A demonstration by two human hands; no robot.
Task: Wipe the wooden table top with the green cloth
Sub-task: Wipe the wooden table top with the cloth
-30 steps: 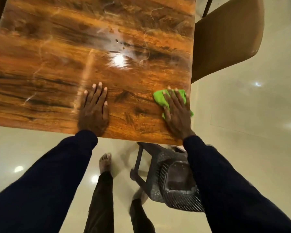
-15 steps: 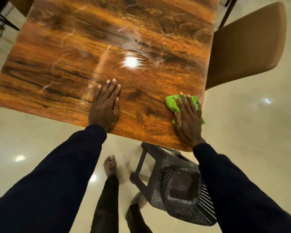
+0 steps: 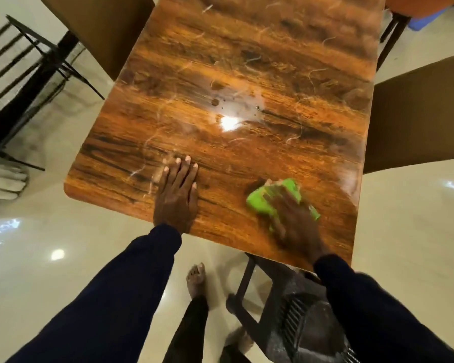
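Compared with half a second ago, the right hand is carrying the cloth away from the desk's right edge and in along its near edge. The view is also taking in more of the desk's left corner. The hand is blurring with motion, its fingers lying stretched over the green cloth and pressing it flat onto the wood rather than curling round it. The cloth is sticking out from under the hand on both sides, lying on the desk's near right part, just in from the near edge.

The left hand is staying where it was, resting palm down on the desk near the middle of the near edge, released, with its fingers straight and close together. Both arms are wearing dark sleeves.

Pale streaks and a few dark spots are showing around a bright glare at the desk's centre. A brown chair is standing at the desk's right side and another at its far left. A dark plastic stool is sitting partly under the desk's near edge, below the right arm. A bare foot is standing on the glossy floor in front of the desk.
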